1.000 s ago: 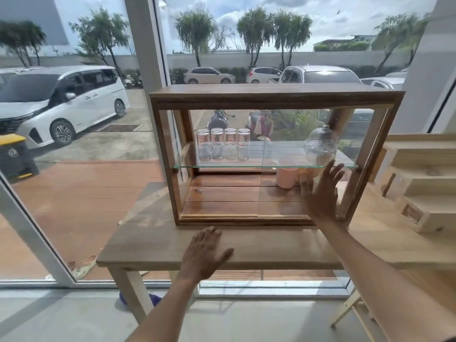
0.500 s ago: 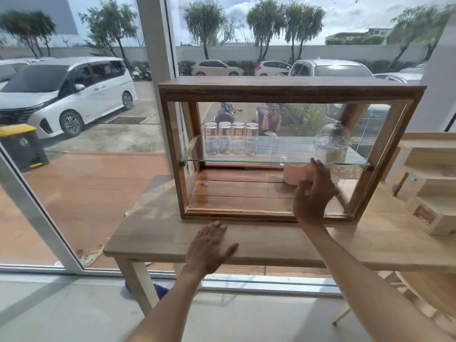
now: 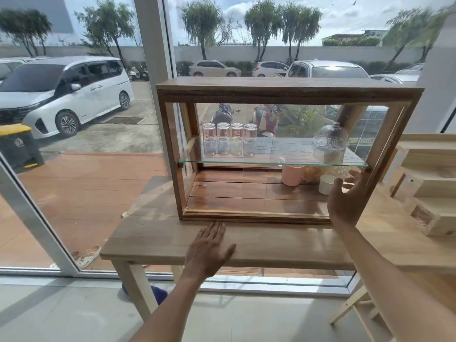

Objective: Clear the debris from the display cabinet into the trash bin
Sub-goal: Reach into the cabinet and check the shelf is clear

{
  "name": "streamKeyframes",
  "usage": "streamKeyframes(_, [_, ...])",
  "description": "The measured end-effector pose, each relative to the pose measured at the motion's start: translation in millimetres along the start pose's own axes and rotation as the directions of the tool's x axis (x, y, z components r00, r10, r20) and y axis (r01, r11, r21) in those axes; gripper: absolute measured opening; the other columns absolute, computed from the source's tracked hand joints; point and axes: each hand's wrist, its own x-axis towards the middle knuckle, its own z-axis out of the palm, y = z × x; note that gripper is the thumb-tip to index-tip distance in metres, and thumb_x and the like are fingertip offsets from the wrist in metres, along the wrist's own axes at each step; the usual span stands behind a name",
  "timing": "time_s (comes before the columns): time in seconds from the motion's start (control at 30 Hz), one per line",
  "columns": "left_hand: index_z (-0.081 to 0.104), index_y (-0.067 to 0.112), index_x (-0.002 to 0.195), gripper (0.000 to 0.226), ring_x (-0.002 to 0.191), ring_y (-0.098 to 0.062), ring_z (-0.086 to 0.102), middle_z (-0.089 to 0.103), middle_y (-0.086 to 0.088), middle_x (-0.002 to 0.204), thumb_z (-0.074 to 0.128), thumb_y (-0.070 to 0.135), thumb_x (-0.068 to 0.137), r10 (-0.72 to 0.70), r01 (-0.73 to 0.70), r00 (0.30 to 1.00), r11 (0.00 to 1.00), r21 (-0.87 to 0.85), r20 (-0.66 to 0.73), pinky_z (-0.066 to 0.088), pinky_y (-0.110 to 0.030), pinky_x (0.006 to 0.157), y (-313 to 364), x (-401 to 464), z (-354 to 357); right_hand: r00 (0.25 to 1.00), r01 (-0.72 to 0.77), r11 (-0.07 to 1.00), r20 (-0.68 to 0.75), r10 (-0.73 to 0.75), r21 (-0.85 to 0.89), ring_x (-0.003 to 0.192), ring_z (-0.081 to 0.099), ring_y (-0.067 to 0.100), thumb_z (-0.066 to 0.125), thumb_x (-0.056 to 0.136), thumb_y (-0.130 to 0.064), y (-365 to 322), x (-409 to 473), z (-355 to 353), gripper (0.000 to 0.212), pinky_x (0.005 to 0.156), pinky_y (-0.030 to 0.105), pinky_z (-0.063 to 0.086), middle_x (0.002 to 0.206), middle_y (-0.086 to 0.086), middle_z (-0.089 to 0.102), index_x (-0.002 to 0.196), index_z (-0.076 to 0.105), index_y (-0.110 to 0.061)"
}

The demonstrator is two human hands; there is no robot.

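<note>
Debris: white paper cup (image 3: 327, 184), lower right of display cabinet (image 3: 288, 91). Likely light, crushable; pinch rim gently. Right hand (image 3: 345, 203) open, empty, reaching in. Left hand (image 3: 209, 248) flat, empty, on table (image 3: 153, 233).

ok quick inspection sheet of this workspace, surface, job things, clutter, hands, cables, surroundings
surface: wooden table by a glass wall, bare apart from the cabinet.
job's things: display cabinet stands on the table, front open on the near side; trash bin for the job not identifiable.
clutter: lower floor holds a pink cup, a white cup and something yellowish behind them, unclear; glass shelf carries four glasses and a glass dome.
grippers: left hand flat on the table edge, empty; right hand open, reaching toward the white cup, not gripping.
cables: nothing seen.
surroundings: wooden steps at right, parked cars outside.
</note>
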Motion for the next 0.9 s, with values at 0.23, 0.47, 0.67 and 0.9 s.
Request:
streamKeyframes(0.23, [0.013, 0.016, 0.154, 0.083, 0.15, -0.015, 0.01, 0.015, -0.005, 0.162, 0.006, 0.071, 0.093, -0.002, 0.002, 1.0, 1.0, 0.01, -0.011, 0.012, -0.035, 0.122, -0.2, -0.2, 0.1, 0.997, -0.076, 0.997, -0.009, 0.076, 0.029, 0.11, 0.057, 0.029, 0.06, 0.087, -0.024, -14.7, -17.7, 13.6, 0.045, 0.094, 0.038, 0.045, 0.123, 0.014, 0.059, 0.128, 0.055, -0.008])
streamKeyframes(0.47, [0.019, 0.015, 0.154, 0.077, 0.149, -0.016, 0.014, 0.02, -0.006, 0.161, 0.012, 0.064, 0.095, -0.002, 0.003, 0.999, 1.0, 0.015, -0.041, 0.014, -0.035, 0.122, 1.1, -1.5, 1.5, 0.981, -0.08, 0.995, 0.18, 0.069, 0.052, 0.11, 0.063, 0.025, 0.056, 0.089, -0.039, -23.5, -47.9, 24.0, 0.048, 0.097, 0.043, 0.05, 0.126, 0.009, 0.063, 0.13, 0.058, -0.014])
streamKeyframes(0.67, [0.019, 0.015, 0.154, 0.076, 0.149, -0.016, 0.014, 0.02, -0.006, 0.161, 0.012, 0.064, 0.095, -0.012, 0.012, 0.999, 1.0, 0.015, -0.034, 0.014, -0.035, 0.122, 0.9, -1.4, 1.5, 0.943, -0.093, 0.99, 0.328, 0.055, 0.102, 0.105, 0.062, 0.02, 0.053, 0.08, -0.045, -36.0, -80.3, 39.4, 0.059, 0.09, 0.032, 0.048, 0.121, 0.006, 0.065, 0.131, 0.058, -0.015])
streamKeyframes(0.9, [0.018, 0.016, 0.154, 0.075, 0.149, -0.015, 0.013, 0.02, -0.005, 0.161, 0.014, 0.062, 0.095, -0.019, 0.02, 1.0, 0.999, 0.029, -0.014, 0.014, -0.037, 0.122, 1.8, -1.3, 0.6, 0.881, -0.078, 0.991, 0.473, 0.019, 0.105, 0.111, 0.061, 0.018, 0.056, 0.087, -0.022, -41.4, -101.7, 53.9, 0.052, 0.098, 0.033, 0.048, 0.126, 0.006, 0.065, 0.138, 0.057, -0.014])
